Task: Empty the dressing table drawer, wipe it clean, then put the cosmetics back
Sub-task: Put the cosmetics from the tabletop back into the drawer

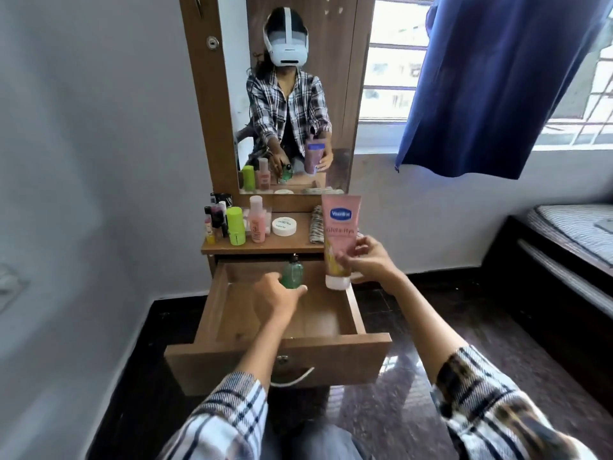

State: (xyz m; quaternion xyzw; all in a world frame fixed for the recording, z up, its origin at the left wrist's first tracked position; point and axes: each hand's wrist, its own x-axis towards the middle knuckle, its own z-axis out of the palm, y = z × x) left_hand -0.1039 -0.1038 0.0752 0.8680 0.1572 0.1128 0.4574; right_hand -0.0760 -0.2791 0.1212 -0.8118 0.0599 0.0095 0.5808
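Observation:
The wooden drawer (353, 313) of the dressing table is pulled out wide, its bottom bare apart from what my hands hold. My left hand (277, 295) grips a small green bottle (292, 275) with a dark cap, upright at the drawer's back. My right hand (370, 258) holds a pink lotion tube (340, 227), cap down, above the drawer's right rear corner. On the shelf (298, 242) above stand a lime green stick (236, 226), a pink bottle (257, 224), a white round jar (284, 226) and several small lipsticks (214, 220).
A folded patterned cloth (316, 227) lies on the shelf's right end, partly behind the tube. A mirror (298, 94) rises above the shelf. A bed (570, 240) stands at the right, under a window with a blue curtain (491, 84). The floor is dark and glossy.

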